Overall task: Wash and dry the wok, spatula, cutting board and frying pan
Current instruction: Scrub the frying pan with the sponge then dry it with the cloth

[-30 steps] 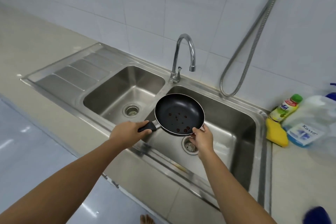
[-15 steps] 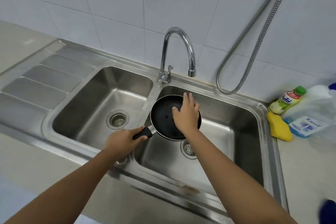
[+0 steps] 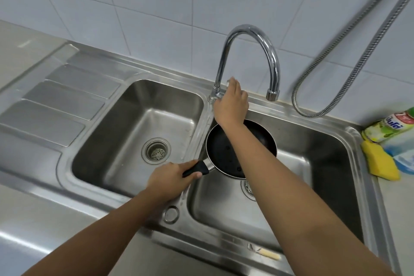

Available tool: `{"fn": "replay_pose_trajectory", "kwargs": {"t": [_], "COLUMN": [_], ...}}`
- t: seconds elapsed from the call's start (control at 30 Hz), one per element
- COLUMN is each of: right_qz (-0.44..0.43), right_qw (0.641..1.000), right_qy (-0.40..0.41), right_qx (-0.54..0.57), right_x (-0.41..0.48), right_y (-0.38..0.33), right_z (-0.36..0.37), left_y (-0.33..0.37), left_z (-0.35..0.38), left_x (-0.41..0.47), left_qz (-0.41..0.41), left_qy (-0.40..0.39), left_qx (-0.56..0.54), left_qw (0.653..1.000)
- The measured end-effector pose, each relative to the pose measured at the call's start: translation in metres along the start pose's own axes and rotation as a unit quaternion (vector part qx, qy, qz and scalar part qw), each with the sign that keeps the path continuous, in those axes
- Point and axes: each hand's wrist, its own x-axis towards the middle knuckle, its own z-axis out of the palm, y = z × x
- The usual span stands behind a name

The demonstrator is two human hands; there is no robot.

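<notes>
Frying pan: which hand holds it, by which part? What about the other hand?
The left hand grips the frying pan by its black handle. The right hand is at the tap; its grip cannot be told.

tap [image 3: 251,36] lever hidden behind right hand [image 3: 230,103], bottle [image 3: 389,126] cut off at edge, drain [image 3: 247,187] half covered

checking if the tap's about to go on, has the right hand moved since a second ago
Yes. The right hand left the rim of the frying pan and reached back across it to the base of the faucet.
</notes>
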Motion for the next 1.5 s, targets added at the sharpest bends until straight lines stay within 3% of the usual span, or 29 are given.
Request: {"fn": "replay_pose_trajectory", "kwargs": {"t": [0.6,1.5], "right_qz": [-0.041,-0.047], "right_qw": [0.998,0.995], "right_qy": [-0.015,-0.039], "right_qx": [-0.05,-0.076], "right_x": [-0.057,-0.051], "right_y": [0.001,0.012], "right_z": [0.024,0.041], "left_y": [0.0,0.0], "left_z": [0.003,0.006], "left_x": [0.0,0.001], "left_qz": [0.001,-0.008], "left_qy": [0.007,0.006], "left_qx": [-0.066,-0.022], "left_qw": [0.998,1.0]}}
